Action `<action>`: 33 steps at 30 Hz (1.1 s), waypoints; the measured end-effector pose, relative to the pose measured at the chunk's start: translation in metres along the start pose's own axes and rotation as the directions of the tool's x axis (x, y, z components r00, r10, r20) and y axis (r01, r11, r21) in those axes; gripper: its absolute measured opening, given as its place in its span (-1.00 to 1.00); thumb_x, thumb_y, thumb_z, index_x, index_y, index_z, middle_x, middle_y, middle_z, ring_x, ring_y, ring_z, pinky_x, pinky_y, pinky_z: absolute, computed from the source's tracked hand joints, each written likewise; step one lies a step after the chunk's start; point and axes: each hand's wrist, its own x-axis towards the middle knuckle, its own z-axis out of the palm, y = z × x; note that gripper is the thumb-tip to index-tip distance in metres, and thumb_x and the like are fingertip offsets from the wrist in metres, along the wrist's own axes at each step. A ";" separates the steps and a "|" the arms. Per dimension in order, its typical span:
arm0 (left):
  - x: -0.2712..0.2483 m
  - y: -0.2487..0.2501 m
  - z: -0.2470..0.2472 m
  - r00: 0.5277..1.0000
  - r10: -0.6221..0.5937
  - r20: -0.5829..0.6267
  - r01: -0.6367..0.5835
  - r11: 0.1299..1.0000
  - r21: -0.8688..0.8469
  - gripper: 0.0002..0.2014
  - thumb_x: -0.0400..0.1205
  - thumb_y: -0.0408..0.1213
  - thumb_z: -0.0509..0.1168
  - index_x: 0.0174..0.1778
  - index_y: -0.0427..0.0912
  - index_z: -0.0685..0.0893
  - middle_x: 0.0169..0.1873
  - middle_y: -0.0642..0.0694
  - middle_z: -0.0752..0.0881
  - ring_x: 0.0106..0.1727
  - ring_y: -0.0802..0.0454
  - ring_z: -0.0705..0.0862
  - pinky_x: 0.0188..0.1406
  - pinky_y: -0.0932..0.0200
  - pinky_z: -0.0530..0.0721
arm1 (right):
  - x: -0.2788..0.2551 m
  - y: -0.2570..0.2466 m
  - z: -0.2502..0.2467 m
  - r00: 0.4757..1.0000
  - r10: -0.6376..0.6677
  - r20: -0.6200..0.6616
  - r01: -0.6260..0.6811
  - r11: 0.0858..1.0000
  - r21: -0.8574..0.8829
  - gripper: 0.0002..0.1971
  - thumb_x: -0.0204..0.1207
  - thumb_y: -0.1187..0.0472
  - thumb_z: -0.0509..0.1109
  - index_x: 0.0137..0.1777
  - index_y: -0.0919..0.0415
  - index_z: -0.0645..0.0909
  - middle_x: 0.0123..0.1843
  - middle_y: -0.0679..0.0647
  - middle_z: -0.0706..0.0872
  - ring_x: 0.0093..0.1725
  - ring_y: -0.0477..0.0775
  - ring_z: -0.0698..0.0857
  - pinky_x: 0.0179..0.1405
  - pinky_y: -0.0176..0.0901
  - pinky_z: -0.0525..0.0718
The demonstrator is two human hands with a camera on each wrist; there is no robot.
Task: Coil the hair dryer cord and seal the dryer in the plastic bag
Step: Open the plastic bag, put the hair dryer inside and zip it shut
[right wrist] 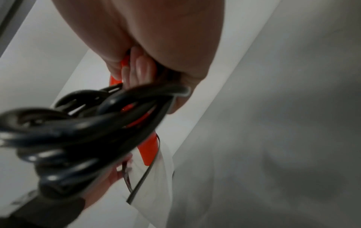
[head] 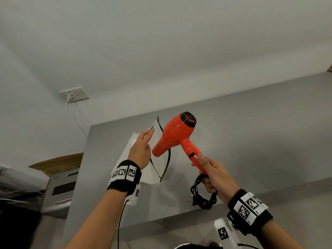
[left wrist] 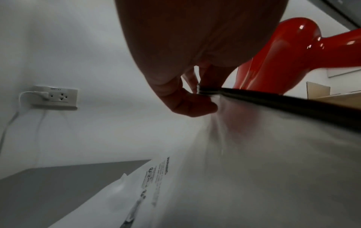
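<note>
Left grip (head: pixel 142 148) pinching bag (left wrist: pixel 254 154) rim, right grip (head: pixel 215 174) clamped on dryer (head: pixel 177 135) (wall socket (head: pixel 74 95) behind)

A: Where's the hair dryer (head: pixel 175 134)?

B: Glossy red-orange with a black rear grille, raised above the grey surface, nozzle aimed down-left into the open mouth of the plastic bag (head: pixel 138 159).

A: And the cord (head: pixel 203 194)?

B: Black, coiled in loops below the handle, its 2-pronged plug sticking out left. The bag is translucent white with a black zipper rim.
</note>
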 end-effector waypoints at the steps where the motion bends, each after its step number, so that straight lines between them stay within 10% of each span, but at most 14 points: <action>1: 0.000 0.005 -0.002 1.000 0.020 0.004 -0.020 1.000 -0.017 -0.30 0.66 -0.63 0.09 0.70 0.01 0.35 0.59 0.04 0.41 0.53 0.08 0.47 0.40 0.29 0.41 | 0.001 0.001 0.000 1.000 0.017 0.024 -0.017 1.000 -0.024 -0.54 0.65 -0.20 0.25 0.21 0.19 0.64 -0.53 -0.08 0.32 -0.63 -0.10 0.25 -0.68 -0.30 0.22; 6: 0.003 0.033 -0.012 0.989 0.140 0.039 -0.139 0.989 -0.041 -0.25 0.62 -0.58 0.07 0.70 0.12 0.32 0.61 0.12 0.37 0.46 0.23 0.43 0.43 0.15 0.54 | 0.002 0.006 0.009 0.982 0.126 0.137 -0.101 0.980 -0.173 -0.69 0.70 -0.17 0.22 0.34 -0.11 0.55 -0.56 -0.15 0.32 -0.63 -0.13 0.28 -0.70 -0.32 0.24; 13: -0.017 0.073 -0.014 0.921 0.359 0.153 -0.372 0.926 0.066 -0.38 0.65 -0.48 0.08 0.67 -0.03 0.38 0.63 0.18 0.35 0.42 0.15 0.50 0.32 0.33 0.50 | 0.012 -0.014 0.014 0.950 0.262 0.172 -0.239 0.960 -0.144 -0.63 0.70 -0.18 0.22 0.34 0.02 0.54 -0.55 -0.05 0.31 -0.65 -0.12 0.23 -0.75 -0.36 0.21; 19: -0.050 0.107 0.010 0.794 0.537 0.284 -0.554 0.832 -0.022 -0.39 0.61 -0.54 0.10 0.62 -0.13 0.43 0.60 0.16 0.39 0.25 -0.01 0.59 0.23 0.05 0.64 | 0.030 -0.022 0.026 0.951 0.240 0.193 -0.223 0.969 -0.107 -0.73 0.71 0.09 0.07 -0.21 0.16 0.37 -0.52 -0.01 0.27 -0.61 -0.08 0.13 -0.64 -0.29 0.08; 24: -0.040 0.104 -0.009 0.984 0.167 -0.068 -0.168 0.986 0.001 -0.63 0.66 -0.15 0.30 0.38 -0.02 0.45 0.36 0.08 0.37 0.06 0.10 0.63 0.01 0.11 0.74 | 0.027 -0.020 0.029 0.974 0.146 0.173 -0.130 0.987 -0.097 -0.58 0.68 -0.20 0.24 0.09 0.18 0.63 -0.49 -0.06 0.35 -0.64 -0.12 0.26 -0.75 -0.34 0.18; 30: -0.004 0.103 -0.020 0.952 -0.232 -0.201 0.229 0.973 -0.041 -0.69 0.66 -0.21 0.29 0.31 -0.12 0.49 0.21 -0.02 0.54 0.04 0.05 0.60 -0.01 0.17 0.53 | 0.021 -0.017 0.040 0.979 0.093 0.179 -0.051 0.972 -0.228 -0.71 0.73 -0.10 0.19 0.29 -0.02 0.59 -0.40 -0.01 0.40 -0.63 -0.14 0.34 -0.73 -0.29 0.25; 33: -0.005 0.110 -0.018 0.981 -0.125 -0.148 0.126 0.992 0.002 -0.81 0.68 -0.29 0.25 0.19 -0.14 0.64 0.12 -0.03 0.66 0.11 0.04 0.65 0.17 0.14 0.63 | 0.022 -0.017 0.042 0.975 0.147 0.169 -0.109 0.971 -0.211 -0.71 0.72 -0.10 0.20 0.22 0.04 0.61 -0.45 -0.03 0.36 -0.64 -0.13 0.30 -0.74 -0.31 0.20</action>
